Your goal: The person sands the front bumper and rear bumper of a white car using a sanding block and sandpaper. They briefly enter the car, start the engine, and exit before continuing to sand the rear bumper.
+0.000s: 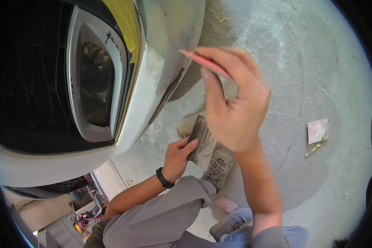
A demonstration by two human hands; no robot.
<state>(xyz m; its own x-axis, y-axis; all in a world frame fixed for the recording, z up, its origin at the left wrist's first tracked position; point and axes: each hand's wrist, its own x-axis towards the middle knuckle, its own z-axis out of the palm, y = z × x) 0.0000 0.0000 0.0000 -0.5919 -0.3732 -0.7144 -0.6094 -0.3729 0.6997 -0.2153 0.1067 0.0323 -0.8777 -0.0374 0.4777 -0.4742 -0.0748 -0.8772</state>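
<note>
Pinching hand: the right hand (239, 99), raised nearest the view, grips a thin pink-red strip (208, 64) between thumb and fingers; the strip is seen nearly edge-on, so its full shape cannot be told.
Strip's place: slanting up to the left, its pale tip over the car bumper's patched area in this view; whether tip and surface touch cannot be told.
Left hand: the left hand (177, 159), lower and toward the middle, clasps the edge of a flat board (200, 142), thumb on top; the board is dark and streaked at its upper part, paler below.
Wrist: a black wristband (164, 178) circles the left one.
Legs: grey trousers (153, 211), with a worn lace-up shoe (219, 167) just beyond the board and a grey shoe (231, 223) below it.
Bumper: the white car bumper (130, 124) curves along the left, bearing a grey-yellow patch (163, 25), yellow masking tape (126, 25) and a dark lamp lens (97, 82) in a silver surround (80, 41).
Floor: on the concrete floor (285, 177) lie a pink-edged rectangle (226, 204) beside the grey shoe and a pink-and-white square (317, 131) well to the right.
</note>
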